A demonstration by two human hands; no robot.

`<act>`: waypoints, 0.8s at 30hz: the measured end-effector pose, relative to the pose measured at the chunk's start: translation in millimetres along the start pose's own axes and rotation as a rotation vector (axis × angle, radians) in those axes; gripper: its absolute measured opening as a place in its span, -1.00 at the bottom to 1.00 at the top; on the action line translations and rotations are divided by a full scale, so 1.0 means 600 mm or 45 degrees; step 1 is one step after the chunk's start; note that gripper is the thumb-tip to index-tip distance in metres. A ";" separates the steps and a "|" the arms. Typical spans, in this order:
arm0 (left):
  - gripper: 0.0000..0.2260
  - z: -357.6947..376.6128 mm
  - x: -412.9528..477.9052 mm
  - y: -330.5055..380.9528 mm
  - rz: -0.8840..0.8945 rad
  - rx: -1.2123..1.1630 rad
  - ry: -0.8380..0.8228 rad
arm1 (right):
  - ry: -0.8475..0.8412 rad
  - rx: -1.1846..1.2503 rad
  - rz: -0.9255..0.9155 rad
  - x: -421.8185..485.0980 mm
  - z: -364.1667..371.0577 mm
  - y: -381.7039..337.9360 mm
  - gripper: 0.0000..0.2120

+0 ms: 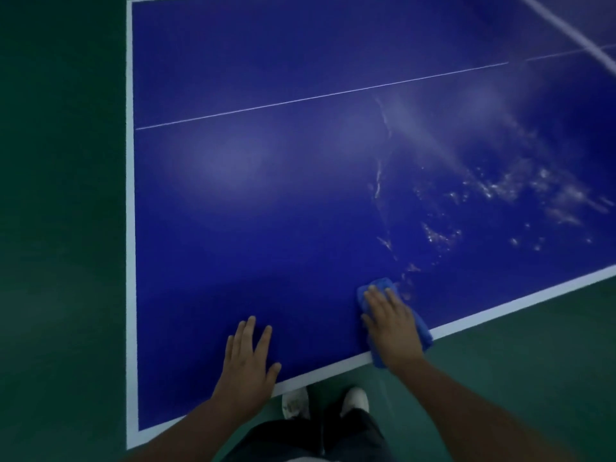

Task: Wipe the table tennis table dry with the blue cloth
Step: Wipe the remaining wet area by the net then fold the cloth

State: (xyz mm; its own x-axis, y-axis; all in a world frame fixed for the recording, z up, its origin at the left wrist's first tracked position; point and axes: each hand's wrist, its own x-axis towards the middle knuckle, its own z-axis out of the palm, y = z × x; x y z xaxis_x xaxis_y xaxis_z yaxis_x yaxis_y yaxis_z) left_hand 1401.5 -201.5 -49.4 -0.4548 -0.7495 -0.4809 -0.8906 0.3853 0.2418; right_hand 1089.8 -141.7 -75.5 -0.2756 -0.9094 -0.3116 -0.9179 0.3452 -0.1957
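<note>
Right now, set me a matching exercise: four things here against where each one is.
1 left hand
2 cloth
3 water
4 shoes

A on the green floor
B under the right hand
C flat on bare table, near its edge
D spattered over the table's right side

Pairs: 1-C, 2-B, 3-D, 4-A

A single head-worn view sits above the near edge of the table (266, 211), facing forward and steeply down, close in. The table fills most of the frame; its near edge slants upward to the right. Floor (50, 228) shows left of the table, shoes (295, 403) just below its near edge.
</note>
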 end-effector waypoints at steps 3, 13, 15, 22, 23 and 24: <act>-0.22 -0.007 0.018 0.015 0.087 0.044 -0.026 | -0.019 0.025 0.197 0.014 -0.022 0.018 -0.46; -0.34 -0.002 0.059 0.041 -0.008 0.168 -0.028 | -0.287 0.016 -0.290 -0.068 0.048 -0.192 -0.47; -0.33 -0.009 0.060 0.043 -0.007 0.165 -0.030 | -0.255 -0.020 -0.211 -0.064 0.034 -0.162 -0.47; -0.35 -0.028 0.063 0.056 -0.020 0.137 -0.025 | -0.059 0.190 0.315 -0.007 -0.032 -0.008 -0.46; -0.36 -0.029 0.063 0.057 -0.017 0.123 -0.003 | -0.069 0.200 0.322 0.002 -0.032 -0.014 -0.46; -0.38 -0.029 0.064 0.056 -0.011 0.109 0.024 | -0.074 0.202 0.299 0.007 -0.034 -0.032 -0.46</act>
State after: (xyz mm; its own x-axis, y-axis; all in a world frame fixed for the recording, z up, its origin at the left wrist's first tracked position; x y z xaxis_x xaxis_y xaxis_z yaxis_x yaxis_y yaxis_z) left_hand 1353.9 -226.6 -45.3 -0.4478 -0.7627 -0.4667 -0.8912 0.4229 0.1641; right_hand 1100.5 -156.7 -54.3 -0.4546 -0.7868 -0.4174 -0.7732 0.5812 -0.2536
